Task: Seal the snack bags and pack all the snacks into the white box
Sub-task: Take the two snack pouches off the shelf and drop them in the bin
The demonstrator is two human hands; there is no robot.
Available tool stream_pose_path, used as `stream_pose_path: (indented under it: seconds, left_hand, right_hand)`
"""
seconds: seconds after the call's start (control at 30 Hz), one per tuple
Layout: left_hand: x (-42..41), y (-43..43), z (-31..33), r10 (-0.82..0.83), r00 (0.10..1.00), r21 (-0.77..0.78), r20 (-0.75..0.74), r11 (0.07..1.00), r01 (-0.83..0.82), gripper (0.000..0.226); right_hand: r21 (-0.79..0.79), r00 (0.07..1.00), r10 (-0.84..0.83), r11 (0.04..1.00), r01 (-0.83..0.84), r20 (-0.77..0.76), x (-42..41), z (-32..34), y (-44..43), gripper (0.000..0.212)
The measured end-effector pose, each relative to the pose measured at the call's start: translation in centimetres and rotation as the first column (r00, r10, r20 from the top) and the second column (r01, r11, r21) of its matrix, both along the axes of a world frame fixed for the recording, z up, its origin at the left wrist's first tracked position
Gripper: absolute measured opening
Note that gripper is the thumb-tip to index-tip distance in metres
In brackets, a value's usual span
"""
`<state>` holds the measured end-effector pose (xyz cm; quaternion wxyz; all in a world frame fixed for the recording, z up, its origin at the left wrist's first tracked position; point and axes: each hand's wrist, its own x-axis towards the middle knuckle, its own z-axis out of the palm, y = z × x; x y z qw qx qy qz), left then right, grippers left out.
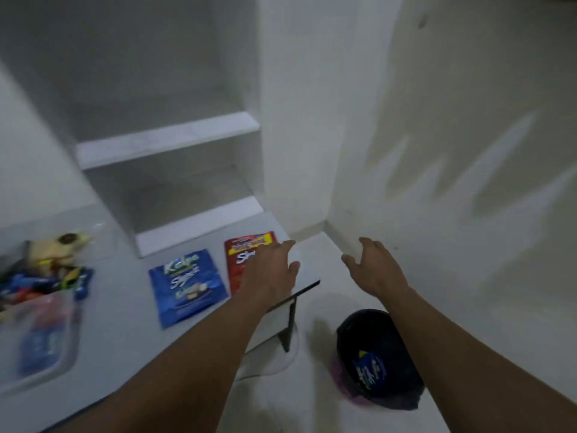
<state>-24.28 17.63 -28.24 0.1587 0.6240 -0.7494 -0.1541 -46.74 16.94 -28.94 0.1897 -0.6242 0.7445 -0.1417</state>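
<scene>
Both forearms reach forward from the bottom edge. The left hand (pixel 271 270) is stretched over the red snack bag (pixel 242 260), its grip wide open with the fingers straight and spread, holding nothing. It covers the bag's right half; whether the palm actually rests on the bag is hard to tell through the blur. The right hand (pixel 373 265) hangs in the air past the worktop's end, near the corner of the wall (pixel 468 135), its grip loose with the fingers relaxed and slightly bent, holding nothing.

The red snack bag lies flat near the far right corner of the worktop (pixel 125 339). Just left of it, apart from it, the blue snack bag (pixel 190 285) lies flat as well, print side up.

At the near left the white box (pixel 37 381) sits on the worktop, shallow and open-topped, with what look like blue packets inside, smeared by motion. Behind it a pile of mixed snacks (pixel 46 270) is heaped, a pale one on top.

Further back stands a white shelf unit (pixel 168 139). Down on the floor (pixel 312 401), to the right of the worktop, a black bin (pixel 390 332) holds a blue wrapper (pixel 368 367).
</scene>
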Motion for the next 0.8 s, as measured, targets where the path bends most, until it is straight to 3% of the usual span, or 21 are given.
stream_pose_path:
  seconds: [0.27,0.47,0.7,0.8]
  left_hand:
    - [14.0,1.6,-0.4,0.282,0.959,0.070,-0.022,0.958,-0.280,0.049]
    - [20.1,-1.2,-5.4,0.484,0.873,0.205,0.065,0.849,-0.486,0.056]
    - [22.2,-5.2,-10.6,0.622,0.768,0.308,0.152,0.708,-0.635,0.073]
    - [22.1,-6.2,-12.0,0.651,0.738,0.340,0.178,0.663,-0.667,0.075]
  right_hand:
    - [0.041,0.974,0.228,0.973,-0.228,0.005,12.2,1.0,-3.5,0.061]
    - [0.129,0.933,0.360,0.924,-0.359,0.020,17.2,-4.4,-9.5,0.049]
    - [0.254,0.871,0.484,0.856,-0.450,-0.089,18.5,-11.2,-16.3,0.074]
    - [0.325,0.850,0.505,0.837,-0.440,-0.148,18.6,-12.2,-18.2,0.094]
